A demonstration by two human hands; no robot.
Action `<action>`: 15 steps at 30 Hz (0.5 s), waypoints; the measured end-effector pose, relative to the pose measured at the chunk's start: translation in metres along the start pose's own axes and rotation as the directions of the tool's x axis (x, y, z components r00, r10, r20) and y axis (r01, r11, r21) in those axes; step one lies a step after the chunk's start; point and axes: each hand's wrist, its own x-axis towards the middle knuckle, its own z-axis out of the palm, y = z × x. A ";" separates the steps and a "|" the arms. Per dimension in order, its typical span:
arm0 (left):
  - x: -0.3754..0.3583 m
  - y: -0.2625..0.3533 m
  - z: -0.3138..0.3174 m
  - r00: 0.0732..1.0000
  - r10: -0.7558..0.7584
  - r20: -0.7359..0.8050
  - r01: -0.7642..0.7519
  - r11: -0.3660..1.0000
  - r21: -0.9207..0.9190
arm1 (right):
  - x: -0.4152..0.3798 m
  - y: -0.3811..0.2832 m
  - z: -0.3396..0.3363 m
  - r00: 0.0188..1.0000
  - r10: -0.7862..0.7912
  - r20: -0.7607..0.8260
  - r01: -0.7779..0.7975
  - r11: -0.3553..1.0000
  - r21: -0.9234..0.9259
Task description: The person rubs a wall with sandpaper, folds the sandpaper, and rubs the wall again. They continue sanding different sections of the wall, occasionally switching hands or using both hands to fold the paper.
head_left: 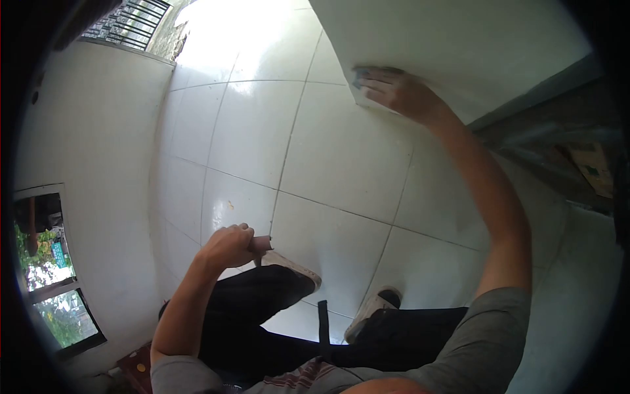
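My left hand [226,248] is closed around a pinkish-brown rolled piece [262,243] that looks like a sheet of stiff paper, held above my left shoe. My right arm reaches far forward. Its hand [397,92] presses against the white panel [459,46] near its lower corner, fingers stretched and slightly blurred. Under those fingertips shows a small dark grey piece [358,75], perhaps sandpaper; most of it is hidden by the hand.
Glossy white floor tiles [341,157] lie below. A white wall [98,131] with a window [65,315] runs along the left. Barred railings [138,26] show at top left. My shoes [380,305] stand on the tiles. A dark recess with a yellowish box [590,167] is at right.
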 end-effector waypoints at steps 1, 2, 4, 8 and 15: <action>-0.002 -0.001 -0.003 1.000 0.000 -0.020 0.000 1.000 -0.004 | -0.008 0.006 -0.007 1.000 0.004 0.020 -0.005 0.999 0.040; -0.003 -0.002 -0.004 0.999 -0.003 -0.039 0.003 1.000 -0.011 | -0.014 0.009 -0.011 0.999 0.004 0.040 -0.007 0.996 0.084; -0.008 -0.003 -0.009 0.997 0.036 -0.062 -0.037 0.999 -0.023 | -0.020 0.005 -0.013 0.999 0.047 -0.011 -0.046 0.997 0.057; -0.014 0.014 -0.021 0.982 0.106 -0.159 -0.135 0.973 -0.189 | 0.018 -0.009 -0.002 0.996 0.076 -0.044 -0.069 0.988 0.139; -0.024 0.005 -0.009 0.966 0.114 -0.232 -0.181 0.940 -0.289 | -0.013 -0.002 -0.001 0.993 0.121 0.011 -0.121 0.979 0.165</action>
